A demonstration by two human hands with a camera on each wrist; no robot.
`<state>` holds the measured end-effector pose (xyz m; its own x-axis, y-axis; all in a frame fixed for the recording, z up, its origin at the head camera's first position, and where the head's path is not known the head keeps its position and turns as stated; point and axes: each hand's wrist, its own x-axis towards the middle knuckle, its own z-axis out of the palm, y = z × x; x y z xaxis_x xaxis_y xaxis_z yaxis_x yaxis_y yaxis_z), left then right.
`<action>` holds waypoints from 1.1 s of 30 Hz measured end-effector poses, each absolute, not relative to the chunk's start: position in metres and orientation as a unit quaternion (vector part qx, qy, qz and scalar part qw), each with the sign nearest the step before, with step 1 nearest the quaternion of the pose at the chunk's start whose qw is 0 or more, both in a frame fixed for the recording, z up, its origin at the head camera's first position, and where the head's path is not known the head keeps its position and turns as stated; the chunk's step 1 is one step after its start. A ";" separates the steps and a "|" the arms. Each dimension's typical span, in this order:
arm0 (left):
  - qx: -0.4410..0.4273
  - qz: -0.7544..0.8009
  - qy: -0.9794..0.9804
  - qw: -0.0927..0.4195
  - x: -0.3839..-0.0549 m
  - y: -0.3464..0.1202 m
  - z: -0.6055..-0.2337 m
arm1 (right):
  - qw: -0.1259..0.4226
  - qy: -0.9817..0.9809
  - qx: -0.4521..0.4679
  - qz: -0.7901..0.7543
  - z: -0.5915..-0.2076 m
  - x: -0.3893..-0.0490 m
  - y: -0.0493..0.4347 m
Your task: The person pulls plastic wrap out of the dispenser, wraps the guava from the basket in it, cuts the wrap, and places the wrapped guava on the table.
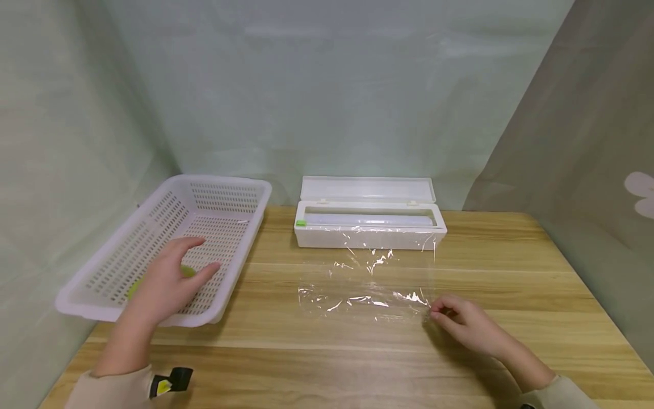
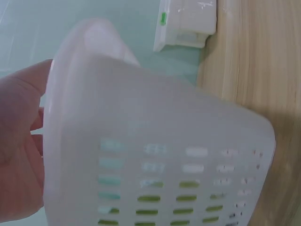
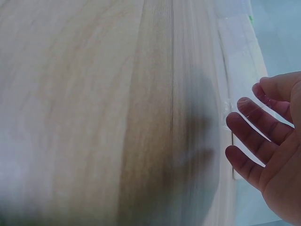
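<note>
My left hand (image 1: pixel 166 284) reaches over the white plastic basket (image 1: pixel 82 305), thumb and fingers spread apart, holding nothing. Beneath it a green thing (image 1: pixel 188 271) lies in the basket, mostly hidden by the hand; in the left wrist view, green (image 2: pixel 149 198) shows through the basket's slots. My right hand (image 1: pixel 470 324) pinches the near right corner of a clear sheet of cling film (image 1: pixel 370 267) between thumb and forefinger. The film stretches toward me from the white cling film dispenser (image 1: pixel 368 238), whose lid (image 1: pixel 368 189) stands raised, showing the roll (image 1: pixel 368 220) inside.
A green slide cutter (image 1: pixel 301 223) sits at the left end of the dispenser's front edge. The wooden table (image 1: pixel 511 267) is enclosed by pale cloth (image 1: pixel 327 102) at the back and sides. The basket stands at the left, beside the cloth.
</note>
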<state>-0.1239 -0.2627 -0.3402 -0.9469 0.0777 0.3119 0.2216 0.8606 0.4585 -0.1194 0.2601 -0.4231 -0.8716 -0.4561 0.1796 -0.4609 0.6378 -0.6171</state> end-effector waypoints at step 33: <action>0.030 -0.115 -0.993 -0.014 -0.130 -0.317 -0.354 | -0.001 -0.897 0.259 0.358 -0.427 -0.117 0.266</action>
